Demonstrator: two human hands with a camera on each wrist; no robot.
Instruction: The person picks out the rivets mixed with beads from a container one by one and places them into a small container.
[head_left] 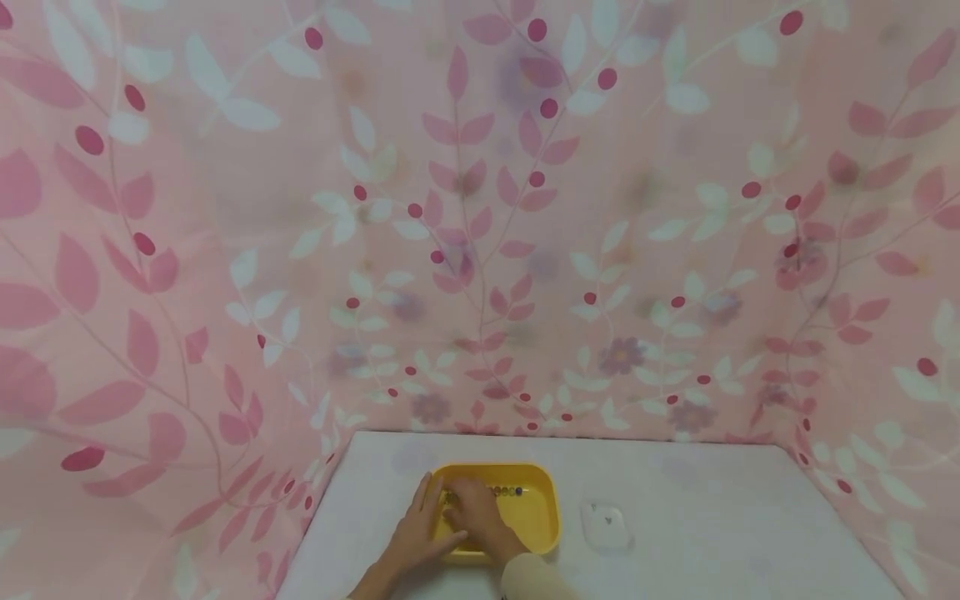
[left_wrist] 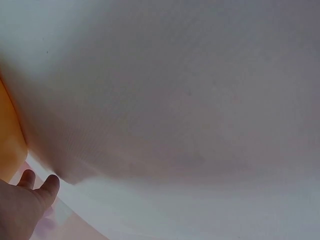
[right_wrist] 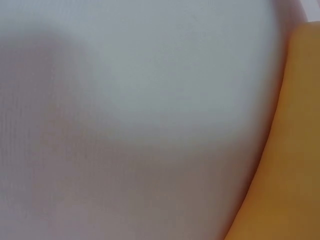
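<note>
Head view: beads [head_left: 505, 492], likely slippery, want side-pinching; left hand [head_left: 415, 533] spread at tray's [head_left: 557, 517] left edge; right hand [head_left: 480, 514], grip unclear.

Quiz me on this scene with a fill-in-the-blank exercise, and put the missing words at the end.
1. The tray that the hands work at is coloured ____.
2. A row of small round pieces lies ____ the tray.
3. In the head view, the clear plastic piece lies on the table to the ____ of the tray.
4. The hand farther from the clear plastic piece is the person's ____ one.

Missing words: yellow; inside; right; left.
</note>
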